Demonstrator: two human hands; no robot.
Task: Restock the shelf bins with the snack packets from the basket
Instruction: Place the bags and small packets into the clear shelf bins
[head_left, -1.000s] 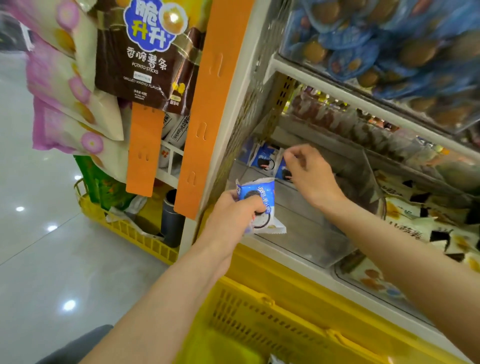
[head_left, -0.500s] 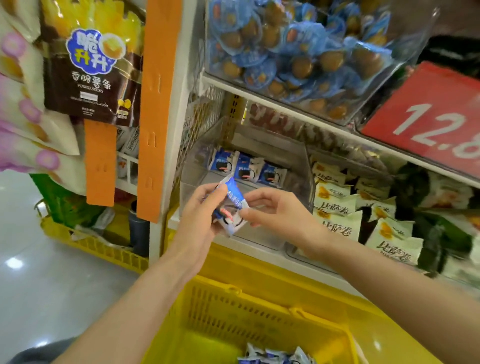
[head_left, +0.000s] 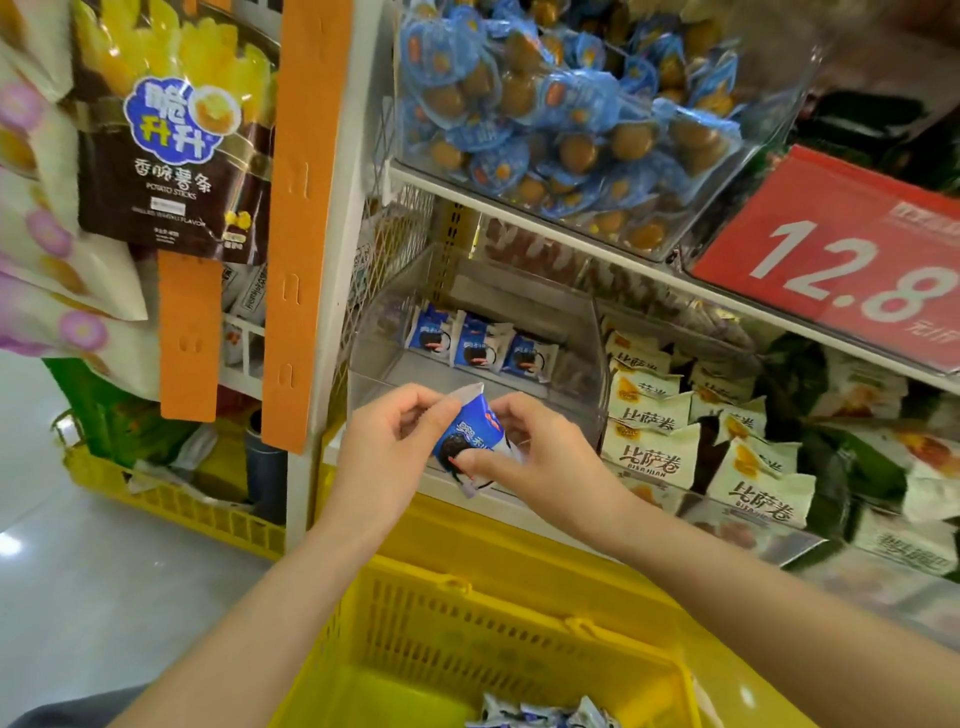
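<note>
Now I hold one blue cookie packet (head_left: 465, 434) in both hands, in the middle of the frame. My left hand (head_left: 387, 441) pinches its white top corner. My right hand (head_left: 540, 462) pinches the lower part, with my thumb on the front. I think I use two hands so I can turn the packet and make its picture side face out.

The packet is just in front of the clear bin (head_left: 589, 358), close to the front edge and not inside yet. Three packets of the same kind (head_left: 480, 345) stand in a row at the back of that bin, with their faces forward. I think mine should go next to them or in front of them, so the row looks neat. The bin has lots of bare floor, so I guess there is a lot left to fill.

The yellow basket (head_left: 498, 639) sits under my arms at the bottom of the frame, so I don't have to reach far. A few more packets (head_left: 540, 714) lie in it at the bottom edge.

Right of the clear bin are cream roll packets (head_left: 654, 452). They are a different snack, so mine must not go there. My packet is thin and smooth and could slip, so it needs a firm pinch.
</note>
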